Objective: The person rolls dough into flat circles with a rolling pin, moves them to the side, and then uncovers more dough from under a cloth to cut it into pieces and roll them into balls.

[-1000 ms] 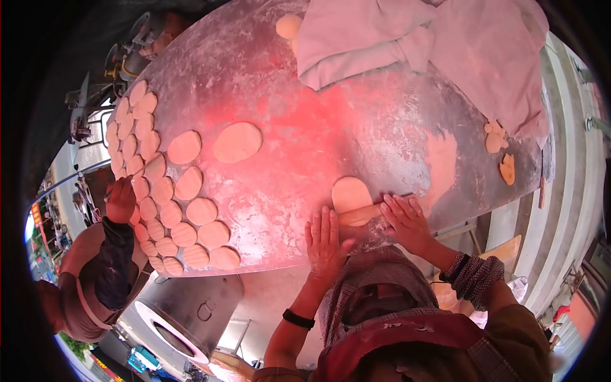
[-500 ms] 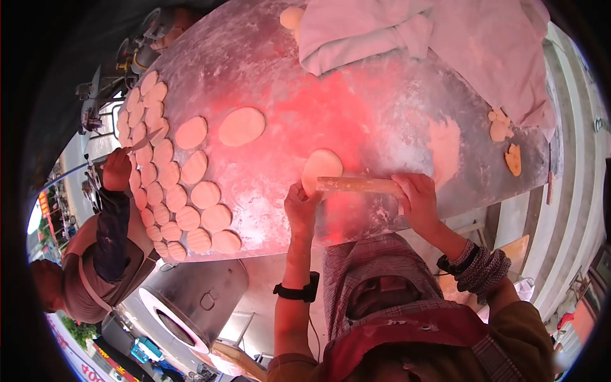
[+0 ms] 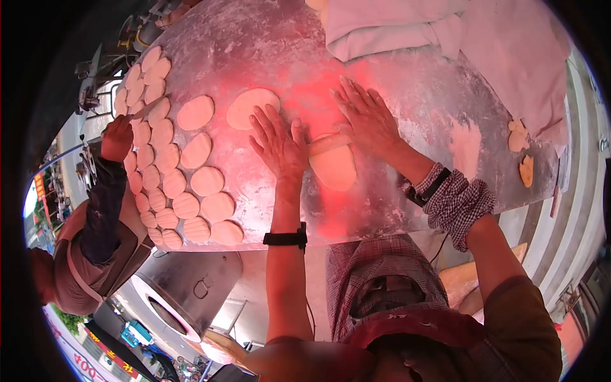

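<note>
An oval piece of dough (image 3: 335, 170) lies on the floured table (image 3: 280, 70), with a wooden rolling pin (image 3: 328, 145) across its far part. My left hand (image 3: 280, 143) is over the pin's left end, palm down, fingers apart; its fingertips overlap a second dough oval (image 3: 245, 109). At the pin's right end my right hand (image 3: 369, 121) lies flat with its fingers spread. Neither hand wraps round the pin, and the palms hide its ends.
Rows of dough pieces (image 3: 174, 179) cover the table's left side. There a co-worker's hand (image 3: 117, 137) holds a blade (image 3: 147, 108). A cloth (image 3: 509, 57) lies at the far right, near dough scraps (image 3: 526, 170). A metal drum (image 3: 191, 286) stands below the left edge.
Both hands have moved away from my body and opened from their grips. The rolling pin has moved to the far part of the dough, which now looks longer.
</note>
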A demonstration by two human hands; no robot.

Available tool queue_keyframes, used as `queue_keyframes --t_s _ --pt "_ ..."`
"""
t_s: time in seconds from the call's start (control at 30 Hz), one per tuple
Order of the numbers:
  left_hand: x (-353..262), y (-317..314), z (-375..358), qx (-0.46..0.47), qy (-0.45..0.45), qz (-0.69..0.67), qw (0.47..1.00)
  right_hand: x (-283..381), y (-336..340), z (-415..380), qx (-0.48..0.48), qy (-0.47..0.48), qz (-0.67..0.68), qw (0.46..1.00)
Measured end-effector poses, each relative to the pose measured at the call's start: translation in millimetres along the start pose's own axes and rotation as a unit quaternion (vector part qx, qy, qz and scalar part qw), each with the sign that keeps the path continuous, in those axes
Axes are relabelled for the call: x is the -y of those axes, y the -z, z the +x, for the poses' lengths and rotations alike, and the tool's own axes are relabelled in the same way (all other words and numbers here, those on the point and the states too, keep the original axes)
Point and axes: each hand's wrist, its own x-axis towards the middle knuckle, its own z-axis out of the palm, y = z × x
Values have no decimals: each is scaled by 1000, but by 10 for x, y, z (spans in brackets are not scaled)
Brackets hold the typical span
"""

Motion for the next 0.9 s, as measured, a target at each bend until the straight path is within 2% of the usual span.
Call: queue_keyframes --t_s 0.03,0.07,0.13,0.17,0.23,0.27,0.33,0.4,0.47,0.53,0.6,0.63,0.7,0.77,0.8,0.83,0.9 --pt "-5 45 -312 27 -14 -24 999 39 81 -229 46 5 -1 999" --pt "52 90 -718 57 -66 -18 996 119 180 -668 94 10 -3 995" --pt "102 190 -1578 103 -86 -63 989 244 286 -1459 84 68 -44 993" --pt "55 295 -1893 131 -70 -88 985 263 323 -1596 84 75 -45 993" --pt "43 362 -1976 133 -77 -85 984 345 422 -1614 108 90 -10 990" --pt "109 261 -1876 117 -66 -74 988 283 340 -1505 114 85 -14 990" --pt "105 162 -1068 74 -29 -42 996 183 178 -735 110 68 -30 991" --pt "70 66 -544 52 -7 -22 998 106 44 -330 102 50 -43 993" --pt "24 42 -412 1 16 -34 999 102 60 -225 31 5 -21 999" --pt "26 132 -1088 45 -34 -30 998 226 248 -827 87 6 1 996" --pt "29 311 -1897 113 -63 -47 990 325 375 -1663 94 38 4 995" --pt "8 404 -2152 107 -51 -90 989 319 393 -1754 90 44 2 995" --pt "20 573 -1961 86 -96 2 992 371 414 -1962 75 66 -14 995" --pt "-61 455 -1438 -22 -33 -139 990 478 387 -1701 70 42 -15 997" --pt "-177 336 -1173 -113 20 -249 962 503 330 -1600 80 37 -24 996" --pt "-288 278 -1095 -122 14 -246 961 536 277 -1524 91 29 -30 995" --pt "-415 185 -910 -44 145 -189 970 492 167 -1808 49 88 -40 994"
